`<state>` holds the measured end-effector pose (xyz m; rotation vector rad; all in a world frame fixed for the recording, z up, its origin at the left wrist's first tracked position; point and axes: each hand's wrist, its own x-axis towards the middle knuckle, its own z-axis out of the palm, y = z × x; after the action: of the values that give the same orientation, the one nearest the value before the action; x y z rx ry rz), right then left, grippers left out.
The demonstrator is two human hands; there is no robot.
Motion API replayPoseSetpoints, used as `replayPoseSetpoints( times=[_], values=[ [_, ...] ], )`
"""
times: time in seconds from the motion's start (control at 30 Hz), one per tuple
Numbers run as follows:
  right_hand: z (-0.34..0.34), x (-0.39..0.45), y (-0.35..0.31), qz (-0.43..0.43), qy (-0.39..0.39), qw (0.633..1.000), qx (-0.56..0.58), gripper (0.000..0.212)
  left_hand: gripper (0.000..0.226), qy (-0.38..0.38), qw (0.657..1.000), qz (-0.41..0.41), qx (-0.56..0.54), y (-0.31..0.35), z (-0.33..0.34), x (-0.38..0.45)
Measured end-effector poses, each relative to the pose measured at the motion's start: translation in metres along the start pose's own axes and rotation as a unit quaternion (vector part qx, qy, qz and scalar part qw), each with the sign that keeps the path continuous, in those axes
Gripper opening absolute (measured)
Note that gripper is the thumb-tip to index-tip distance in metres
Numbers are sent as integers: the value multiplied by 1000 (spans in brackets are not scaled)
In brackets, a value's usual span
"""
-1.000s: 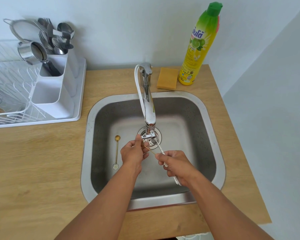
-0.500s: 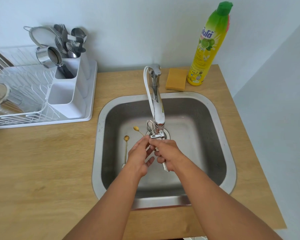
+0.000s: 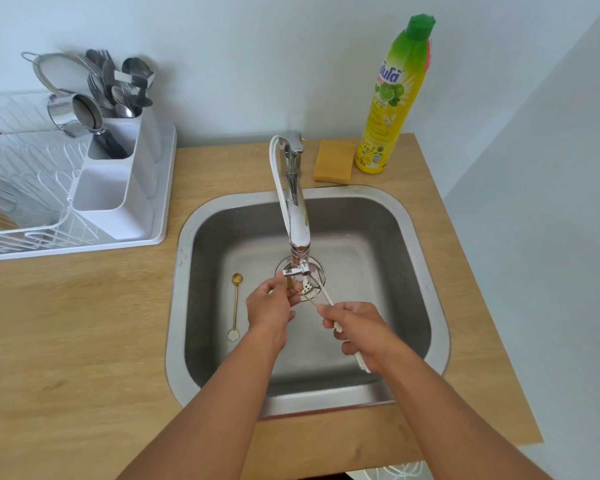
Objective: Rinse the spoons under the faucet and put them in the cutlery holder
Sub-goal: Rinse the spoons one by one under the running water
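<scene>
My left hand [image 3: 270, 306] pinches the bowl end of a thin gold spoon [image 3: 307, 298] just under the faucet [image 3: 297, 220] spout, above the sink drain. My right hand [image 3: 357, 332] grips the handle end of that gold spoon together with a white-handled spoon [image 3: 323, 293], whose head points up toward the spout. The end of the white handle sticks out below my right palm. A second gold spoon [image 3: 235, 306] lies flat on the sink floor, left of my left hand. The white cutlery holder [image 3: 118, 192] stands at the back left; its rear compartment holds several utensils.
The steel sink [image 3: 178, 271] is set in a wooden counter [image 3: 66, 323]. A white dish rack [image 3: 25, 188] on a tray sits left of the holder, with a metal cup [image 3: 75, 114] tipped on it. An orange sponge [image 3: 334, 161] and a yellow dish-soap bottle [image 3: 395, 98] stand behind the sink.
My hands were close together under the spout; my right hand has drawn back to the right with the handles, and my left fingers now cover the gold spoon's bowl.
</scene>
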<state>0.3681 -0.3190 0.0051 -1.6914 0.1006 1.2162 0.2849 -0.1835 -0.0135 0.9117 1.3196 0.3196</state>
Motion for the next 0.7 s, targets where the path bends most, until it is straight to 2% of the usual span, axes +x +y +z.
replayPoseSetpoints(
  times=[0.17,0.27,0.4,0.63,0.7],
  values=[
    [-14,0,10,40,1,997,67,20,13,-54,997,-43,-28,-11,6,-13],
    [-17,0,11,51,-8,996,77,20,12,-57,996,-49,-51,-13,2,-14],
    [-14,-3,9,57,-26,996,71,22,31,-23,996,-50,-65,-8,2,-14],
    [-5,-6,6,7,-11,1000,-8,23,11,-41,994,-91,-48,0,-1,-14],
    [-5,-6,6,6,-12,1000,1,22,13,-52,992,-100,-49,4,1,-14]
  ],
)
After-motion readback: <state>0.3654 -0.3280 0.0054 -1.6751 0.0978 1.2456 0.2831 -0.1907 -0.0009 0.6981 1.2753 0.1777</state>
